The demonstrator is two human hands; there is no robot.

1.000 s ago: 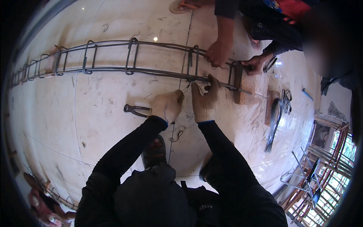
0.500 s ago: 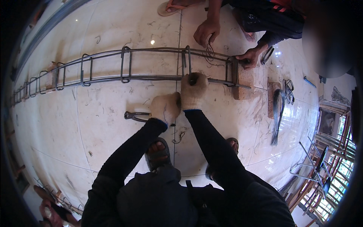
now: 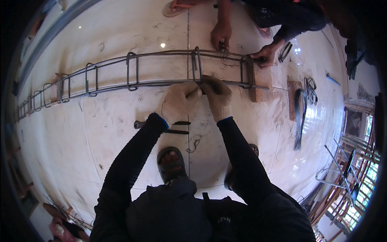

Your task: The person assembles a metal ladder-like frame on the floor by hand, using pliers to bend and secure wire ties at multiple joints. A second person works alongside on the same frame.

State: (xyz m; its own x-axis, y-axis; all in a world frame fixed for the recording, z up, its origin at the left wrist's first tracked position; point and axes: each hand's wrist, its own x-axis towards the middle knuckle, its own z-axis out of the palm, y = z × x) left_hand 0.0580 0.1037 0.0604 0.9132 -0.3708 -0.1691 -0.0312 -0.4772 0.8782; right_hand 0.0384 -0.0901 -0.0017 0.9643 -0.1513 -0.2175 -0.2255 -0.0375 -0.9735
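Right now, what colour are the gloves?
The gloves are cream with blue edges, best seen in the head view.

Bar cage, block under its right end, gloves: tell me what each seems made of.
Bar cage: probably steel, dull dark grey; slim bars and bent loops suggest metal.
Block: perhaps brick, possibly wood, matte orange-brown; colour and squared shape leave it open.
Gloves: fabric, likely knitted cotton, matte cream; soft folds and blue-edged cuffs point to it.

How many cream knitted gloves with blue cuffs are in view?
2: one is on the left hand, the other on the right hand, both close to the near side of the dark steel-rod cage. Neither is fully hidden.
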